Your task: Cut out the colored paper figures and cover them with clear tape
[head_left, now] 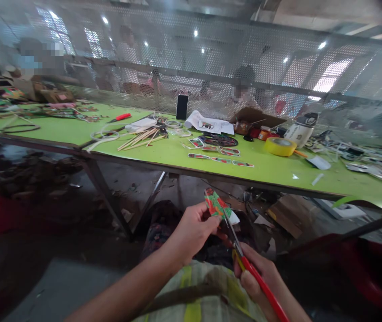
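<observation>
My left hand [197, 228] pinches a small green and red patterned piece [215, 204] between thumb and fingers, over my lap and in front of the table edge. A white bit shows at its lower right side. My right hand [256, 270] is closed round long-handled shears [261, 284] with red grips; a yellow part shows near the pivot. The blades reach up to the patterned piece and overlap its right edge. Whether they are cutting into it I cannot tell. Similar patterned strips [221, 160] lie on the green table [164, 157] beyond my hands.
On the table lie thin wooden sticks [140, 138], a red-handled tool [121, 117], yellow tape [280, 146] and papers [207, 123]. A phone [182, 107] and a white bottle [301, 129] stand behind. A perforated screen [191, 58] backs the table, with people beyond it.
</observation>
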`<state>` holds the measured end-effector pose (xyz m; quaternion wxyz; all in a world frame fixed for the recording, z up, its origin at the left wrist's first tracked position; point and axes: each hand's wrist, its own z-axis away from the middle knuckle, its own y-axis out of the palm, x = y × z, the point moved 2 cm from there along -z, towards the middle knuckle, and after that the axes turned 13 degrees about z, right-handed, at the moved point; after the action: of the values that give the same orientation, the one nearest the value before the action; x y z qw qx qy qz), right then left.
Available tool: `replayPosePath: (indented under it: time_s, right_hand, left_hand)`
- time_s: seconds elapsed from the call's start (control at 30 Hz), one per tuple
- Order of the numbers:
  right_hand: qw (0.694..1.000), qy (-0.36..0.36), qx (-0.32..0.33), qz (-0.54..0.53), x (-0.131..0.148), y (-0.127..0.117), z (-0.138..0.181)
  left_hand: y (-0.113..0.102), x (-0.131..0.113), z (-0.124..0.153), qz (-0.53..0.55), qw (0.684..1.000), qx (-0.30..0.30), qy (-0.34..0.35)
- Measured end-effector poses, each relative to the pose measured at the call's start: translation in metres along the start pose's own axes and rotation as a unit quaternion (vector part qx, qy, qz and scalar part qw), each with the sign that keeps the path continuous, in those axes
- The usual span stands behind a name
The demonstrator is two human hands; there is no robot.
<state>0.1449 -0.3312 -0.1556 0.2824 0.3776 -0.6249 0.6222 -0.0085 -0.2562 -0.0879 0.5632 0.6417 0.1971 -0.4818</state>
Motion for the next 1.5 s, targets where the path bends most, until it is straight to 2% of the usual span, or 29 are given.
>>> replayPosePath:
  time_s: [0.17,0.4,0.93,1.17,1.5]
  right_hand:
    - [1.000,0.008,-0.013,0.005,-0.005,0.003,0.002]
    - [1.000,0.012,0.010,0.014,0.002,-0.001,0.001]
    - [0.999,0.012,0.010,-0.036,0.006,-0.001,0.001]
    - [0.998,0.035,0.018,-0.047,0.011,-0.001,0.002]
    - [0.995,0.060,0.018,-0.076,-0.002,0.005,0.006]
  left_hand:
    - [0.000,-0.002,0.000,-0.001,1.000,0.004,0.001]
    - [0.001,-0.002,0.000,0.000,1.000,0.010,-0.009]
    - [0.000,-0.002,-0.001,-0.010,1.000,-0.003,-0.014]
    - [-0.002,0.000,-0.001,-0.018,1.000,-0.004,-0.018]
    - [-0.006,-0.001,-0.002,-0.007,1.000,0.002,-0.030]
